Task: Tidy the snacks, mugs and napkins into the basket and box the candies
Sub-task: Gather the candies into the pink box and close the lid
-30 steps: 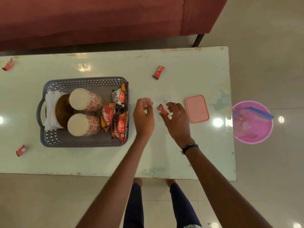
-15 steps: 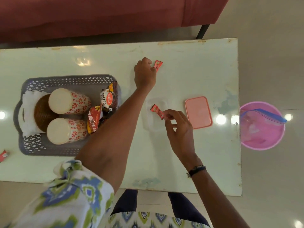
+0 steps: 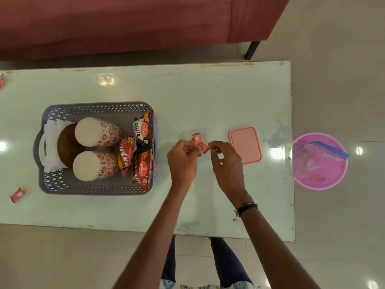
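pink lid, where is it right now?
Head view: the pink lid lies flat on the table, on its right side, just right of the right hand, between that hand and the pink bucket on the floor.

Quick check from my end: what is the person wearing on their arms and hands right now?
Both forearms are bare, with no sleeves in view. The right hand has a dark beaded bracelet around its wrist. The left hand and its wrist carry nothing, and no gloves or rings show on either hand.
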